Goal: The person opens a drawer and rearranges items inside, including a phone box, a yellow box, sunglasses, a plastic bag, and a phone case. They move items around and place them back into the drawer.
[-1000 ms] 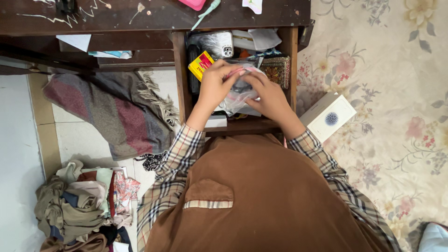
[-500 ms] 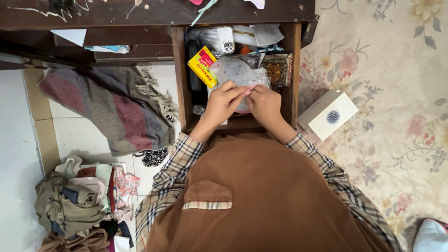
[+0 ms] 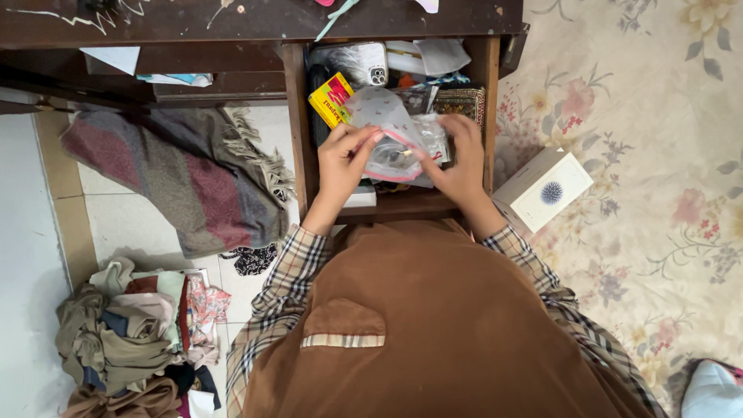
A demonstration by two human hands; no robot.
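Observation:
A clear zip bag with a pink seal strip [image 3: 387, 128] is held over an open dark wooden drawer [image 3: 395, 205]. My left hand [image 3: 344, 159] pinches the bag's left side at the strip. The bag's right side is gripped by my right hand [image 3: 460, 159]. Small items show through the plastic. Inside the drawer lie a yellow and red box [image 3: 329, 97], a phone in a shiny case [image 3: 357, 62], a patterned pouch [image 3: 458, 101] and papers.
A white box with a dark round mark [image 3: 546, 190] lies on the floral carpet at the right. A striped fringed blanket [image 3: 182, 174] is spread on the tile floor at left, with a heap of clothes [image 3: 131, 333] below it. The dark desk top [image 3: 255, 15] runs along the upper edge.
Both hands have drawn the bag nearer and tilted it, so its pink strip now runs diagonally between them. The view has shifted slightly.

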